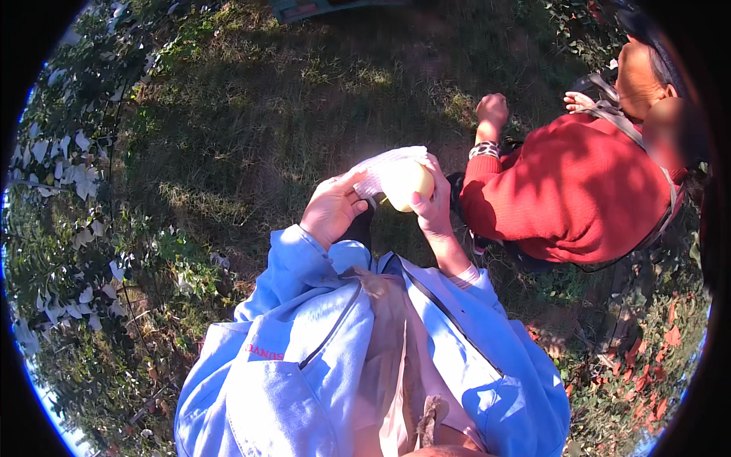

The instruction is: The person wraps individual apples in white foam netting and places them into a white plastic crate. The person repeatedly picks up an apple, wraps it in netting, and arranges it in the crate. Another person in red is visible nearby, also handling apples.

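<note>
A pale yellow-green round fruit (421, 181), an apple or a pear, rests in my right hand (438, 197), with the thumb across its near side. A white foam-net sleeve (394, 159) covers the fruit's left and upper part. My left hand (330, 210) has its fingers at the left end of this sleeve, pinching it between thumb and fingertips. Strong sunlight washes out the place where net and fruit meet. Both hands are held out in front of my open light blue jacket (297, 343), above the grass.
Close on my right, another person in a red knitted sweater (577, 188) bends forward, one fist (492, 109) towards the middle. Leafy plants (80, 165) line the left side; reddish leaves (642, 365) show at lower right. A blue-green crate (302, 8) is cut off at the top, beyond shaded grass (274, 108).
</note>
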`<move>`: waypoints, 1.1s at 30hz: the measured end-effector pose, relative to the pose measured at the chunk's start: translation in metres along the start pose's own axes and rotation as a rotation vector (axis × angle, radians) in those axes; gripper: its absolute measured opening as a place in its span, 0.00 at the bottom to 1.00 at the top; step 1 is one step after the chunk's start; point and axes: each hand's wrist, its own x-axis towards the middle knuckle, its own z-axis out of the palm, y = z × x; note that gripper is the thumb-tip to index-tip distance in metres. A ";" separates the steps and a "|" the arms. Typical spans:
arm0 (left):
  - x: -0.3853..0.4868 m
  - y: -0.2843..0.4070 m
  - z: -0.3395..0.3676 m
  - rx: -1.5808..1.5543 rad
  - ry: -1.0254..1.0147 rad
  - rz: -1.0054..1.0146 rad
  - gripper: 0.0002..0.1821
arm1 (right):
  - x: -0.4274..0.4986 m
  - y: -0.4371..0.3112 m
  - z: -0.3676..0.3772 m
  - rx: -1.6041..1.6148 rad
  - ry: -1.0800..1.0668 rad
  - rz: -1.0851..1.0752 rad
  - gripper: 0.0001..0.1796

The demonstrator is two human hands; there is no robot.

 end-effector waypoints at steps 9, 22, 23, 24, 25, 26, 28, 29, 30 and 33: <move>0.210 0.179 0.011 0.223 -0.179 0.010 0.17 | 0.253 0.099 0.033 0.071 -0.052 0.135 0.41; 0.434 0.403 -0.014 -0.092 -0.091 0.003 0.14 | 0.566 0.217 0.134 0.641 -0.176 0.506 0.37; 0.464 0.421 -0.015 -0.055 -0.029 0.040 0.15 | 0.594 0.231 0.141 0.722 -0.131 0.569 0.37; 0.492 0.452 -0.010 -0.089 -0.016 0.090 0.15 | 0.632 0.243 0.148 0.727 -0.061 0.587 0.37; 0.518 0.471 -0.012 -0.202 -0.059 0.171 0.14 | 0.667 0.245 0.154 0.737 -0.067 0.507 0.37; 0.546 0.483 -0.017 -0.324 -0.050 0.200 0.14 | 0.696 0.259 0.154 0.703 -0.024 0.489 0.37; 0.588 0.528 -0.008 -0.442 -0.022 0.250 0.14 | 0.761 0.287 0.146 0.690 0.075 0.484 0.39; 0.606 0.554 0.003 -0.445 -0.006 0.275 0.15 | 0.785 0.297 0.141 0.655 0.168 0.556 0.39; 0.628 0.579 0.014 -0.463 0.002 0.308 0.15 | 0.817 0.298 0.134 0.711 0.063 0.604 0.39; 0.676 0.635 0.027 -0.377 -0.001 0.291 0.20 | 0.883 0.292 0.141 0.770 -0.045 0.785 0.36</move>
